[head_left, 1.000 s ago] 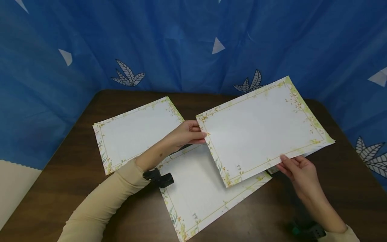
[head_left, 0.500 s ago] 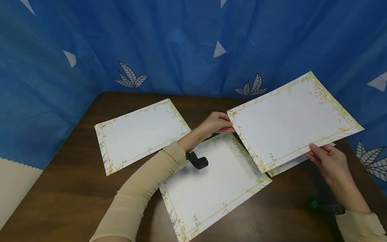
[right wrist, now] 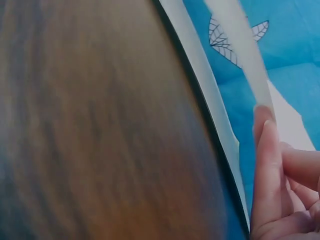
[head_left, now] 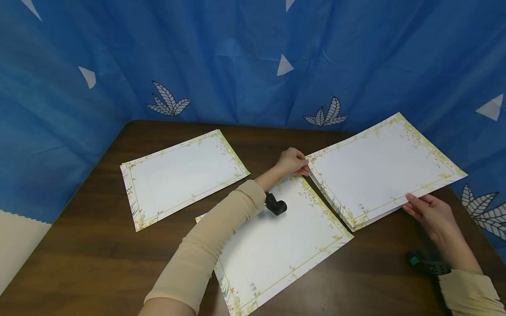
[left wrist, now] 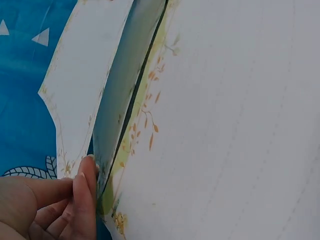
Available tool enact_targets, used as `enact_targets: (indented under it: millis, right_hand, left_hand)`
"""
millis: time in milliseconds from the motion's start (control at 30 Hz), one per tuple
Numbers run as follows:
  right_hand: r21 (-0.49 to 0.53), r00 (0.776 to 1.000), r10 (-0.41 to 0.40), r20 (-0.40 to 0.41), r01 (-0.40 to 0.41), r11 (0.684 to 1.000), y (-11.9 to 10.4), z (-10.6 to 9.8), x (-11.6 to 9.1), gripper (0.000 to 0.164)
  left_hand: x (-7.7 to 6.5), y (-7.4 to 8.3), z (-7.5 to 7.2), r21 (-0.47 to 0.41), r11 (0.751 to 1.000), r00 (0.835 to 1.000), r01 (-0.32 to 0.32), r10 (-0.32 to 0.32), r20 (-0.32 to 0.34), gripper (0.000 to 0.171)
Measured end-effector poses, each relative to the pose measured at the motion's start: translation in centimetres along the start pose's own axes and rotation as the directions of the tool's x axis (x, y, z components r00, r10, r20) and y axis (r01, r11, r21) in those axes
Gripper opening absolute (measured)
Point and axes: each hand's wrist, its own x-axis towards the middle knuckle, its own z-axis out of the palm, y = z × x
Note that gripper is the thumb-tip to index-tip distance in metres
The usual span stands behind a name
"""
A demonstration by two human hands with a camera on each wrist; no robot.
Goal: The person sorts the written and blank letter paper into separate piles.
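We see the fingers of the left hand (head_left: 293, 161) pinching the left edge of a floral-bordered sheet (head_left: 383, 164), close to its far corner, while those of the right hand (head_left: 432, 218) pinch its near edge, thumb on top. Gripping only the margins, we judge, leaves the face untouched, and support from two adjoining sides probably limits sagging. The sheet hangs over the right part of the desk (head_left: 99, 254), just above a lower sheet (right wrist: 206, 82); the gap between them presumably gives the underneath fingers room. Next outward, a centre sheet (head_left: 284, 245) lies aslant, partly under the left sleeve (head_left: 215, 245), which crosses it because the grip is so far right; whether more paper lies beneath, we cannot tell. Farther left rests a pile (head_left: 186, 173), its edges slightly out of line; its separate place probably keeps it distinct.
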Motion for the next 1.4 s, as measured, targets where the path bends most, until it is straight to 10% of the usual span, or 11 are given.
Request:
enact_targets:
  millis: [600, 700, 833, 1000, 1200, 1300, 1400]
  right_hand:
    - [-0.073, 1.0, 0.018, 0.002, -0.018, 0.997, 0.8, -0.3, 0.8, 0.008]
    - [-0.171, 1.0, 0.02, -0.024, -0.024, 0.985, 0.8, -0.1, 1.0, 0.034]
    - [-0.409, 0.995, 0.0, -0.1, -0.041, 0.911, 0.7, 0.0, 0.9, 0.095]
    - [-0.701, 0.983, -0.134, -0.122, 0.011, 0.713, 0.4, 0.3, -0.2, 0.097]
    - [-0.77, 0.955, -0.297, 0.0, 0.19, 0.609, -0.1, 2.3, -2.7, 0.08]
    - [-0.705, 0.942, -0.326, 0.076, 0.282, 0.65, 0.3, 4.1, -4.3, 0.07]
    - [-0.678, 0.91, -0.377, 0.173, 0.388, 0.625, 1.4, 6.3, -5.9, 0.058]
  left_hand:
    - [0.8, -0.4, -0.2, 0.435, 0.9, 0.997, 0.006, 0.029, -0.074, 0.015]
    - [0.8, -0.2, -0.2, 0.46, 0.888, 0.997, 0.024, 0.015, -0.081, 0.015]
    - [0.8, -0.2, -0.2, 0.501, 0.865, 0.997, 0.026, 0.013, -0.076, 0.017]
    - [0.2, 0.4, -1.9, 0.598, 0.8, 0.981, -0.059, 0.157, -0.113, 0.023]
    - [-3.5, 2.3, -7.4, 0.598, 0.763, 0.912, -0.246, 0.391, -0.123, 0.018]
    - [-7.2, 2.1, -10.1, 0.483, 0.814, 0.918, -0.323, 0.393, -0.049, 0.016]
    - [-11.1, 0.7, -12.6, 0.402, 0.849, 0.929, -0.343, 0.37, 0.012, 0.015]
